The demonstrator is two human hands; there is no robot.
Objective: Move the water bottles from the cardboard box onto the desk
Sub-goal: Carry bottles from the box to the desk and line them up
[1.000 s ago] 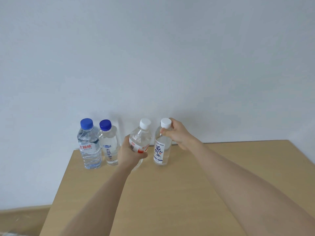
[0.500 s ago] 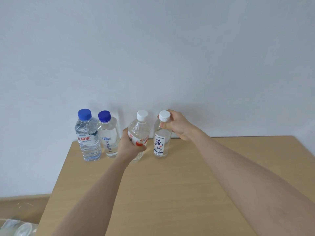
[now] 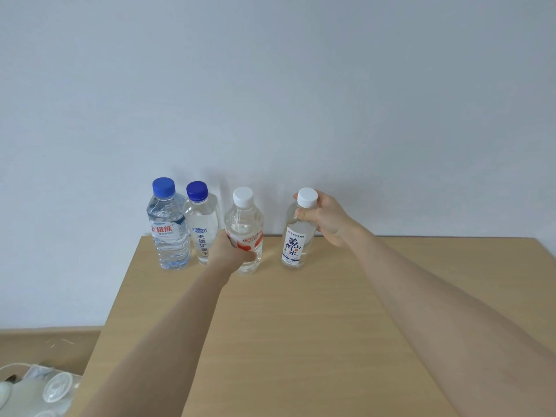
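Bottles (image 3: 168,230), four, line the far edge of the desk (image 3: 301,326), your left hand (image 3: 233,251) wrapping the red-label bottle (image 3: 245,224), your right hand (image 3: 326,219) gripping the blue-script bottle (image 3: 293,248) by its neck (more apparently wait in the cardboard box (image 3: 60,344), near left).

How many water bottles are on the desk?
4, in a row by the wall: light-blue-capped bottle leftmost, dark-blue-capped bottle next, red-label bottle in the left hand, white-label bottle in the right hand. None seems hidden.
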